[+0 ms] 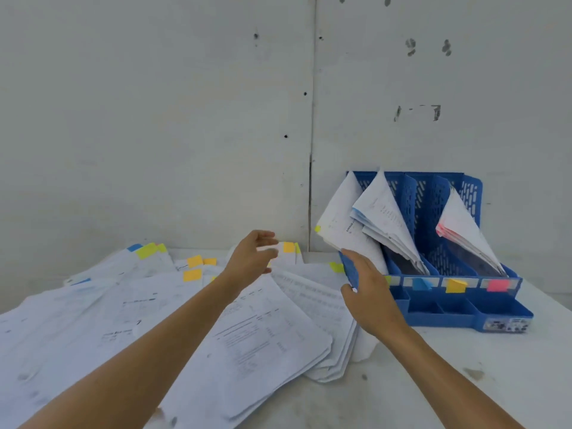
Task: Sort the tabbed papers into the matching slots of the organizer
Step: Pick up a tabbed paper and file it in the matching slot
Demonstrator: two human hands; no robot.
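papers [93, 320] cover white table [464, 382], scuffed wall [154, 119]

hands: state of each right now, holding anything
Left hand: open, reaching at the orange-tabbed paper, holding nothing.
Right hand: open, flat against the organizer.

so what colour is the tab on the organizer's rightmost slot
Pink tab, best seen in the head view.
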